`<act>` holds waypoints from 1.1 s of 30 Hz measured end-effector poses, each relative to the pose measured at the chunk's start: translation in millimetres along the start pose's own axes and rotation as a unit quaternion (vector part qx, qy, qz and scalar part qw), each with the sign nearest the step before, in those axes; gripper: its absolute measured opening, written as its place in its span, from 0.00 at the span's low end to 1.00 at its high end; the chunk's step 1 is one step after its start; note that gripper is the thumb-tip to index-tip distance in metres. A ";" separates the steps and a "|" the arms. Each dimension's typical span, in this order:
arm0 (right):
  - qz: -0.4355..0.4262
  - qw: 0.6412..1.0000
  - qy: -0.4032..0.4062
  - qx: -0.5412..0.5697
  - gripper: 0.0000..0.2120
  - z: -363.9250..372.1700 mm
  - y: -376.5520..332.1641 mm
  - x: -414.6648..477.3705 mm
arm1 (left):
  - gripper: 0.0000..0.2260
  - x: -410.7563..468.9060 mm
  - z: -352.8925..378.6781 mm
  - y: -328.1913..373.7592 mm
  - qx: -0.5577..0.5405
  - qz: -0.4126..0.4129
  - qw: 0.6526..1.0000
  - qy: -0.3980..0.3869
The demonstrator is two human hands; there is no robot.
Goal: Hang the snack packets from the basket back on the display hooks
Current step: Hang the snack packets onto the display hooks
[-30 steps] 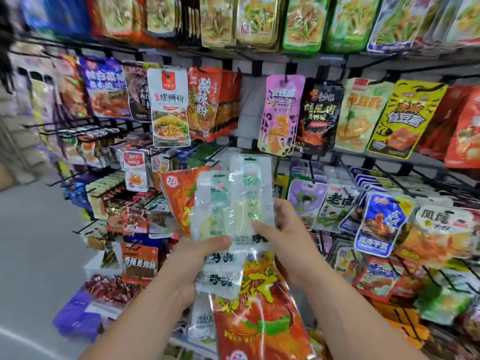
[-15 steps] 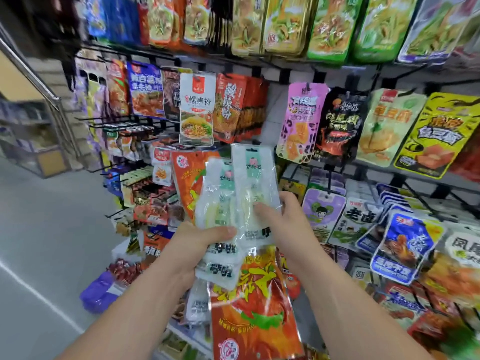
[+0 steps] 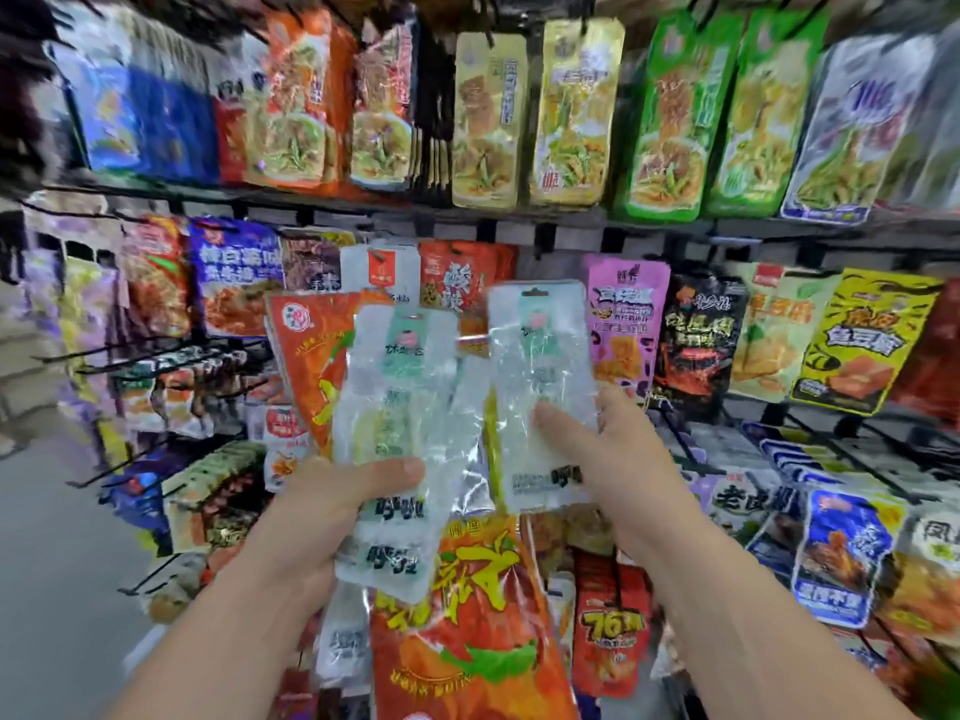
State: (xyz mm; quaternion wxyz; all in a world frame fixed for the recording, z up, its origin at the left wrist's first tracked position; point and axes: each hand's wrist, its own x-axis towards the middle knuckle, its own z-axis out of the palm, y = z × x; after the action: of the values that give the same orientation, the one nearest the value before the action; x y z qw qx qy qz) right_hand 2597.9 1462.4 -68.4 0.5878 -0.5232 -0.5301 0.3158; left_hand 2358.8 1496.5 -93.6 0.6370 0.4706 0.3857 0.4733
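Note:
My left hand [image 3: 332, 504] grips a fan of snack packets: clear packets with green contents [image 3: 397, 407] in front and orange-red packets [image 3: 467, 615] behind and below. My right hand [image 3: 608, 449] pinches one clear packet with a green label [image 3: 540, 387], thumb on its front, held upright and a little apart from the fan. Its hang hole is at the top, in front of the middle row of hooks. The basket is not in view.
The display wall fills the view: a top row of yellow and green packets [image 3: 576, 111], a middle row with a pink packet [image 3: 623, 314] and a black packet [image 3: 696, 345], lower hooks [image 3: 810, 439] with blue packets at right. Grey floor lies at left.
My right hand has pulled the clear packet up and to the right, away from the fan in my left hand. My head has tilted up, so the top row shows.

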 end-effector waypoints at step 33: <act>0.042 0.978 0.201 -0.046 0.21 41.5 -40.8 73.3 | 0.26 45.5 -39.1 35.3 0.011 0.023 1.000 -0.014</act>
State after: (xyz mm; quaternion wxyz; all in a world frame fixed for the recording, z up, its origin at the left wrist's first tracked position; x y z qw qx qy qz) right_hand 2568.4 1531.5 -12.8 0.6435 -0.6244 -0.3929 0.2042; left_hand 2325.2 1553.5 -71.9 0.6261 0.4929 0.3705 0.4773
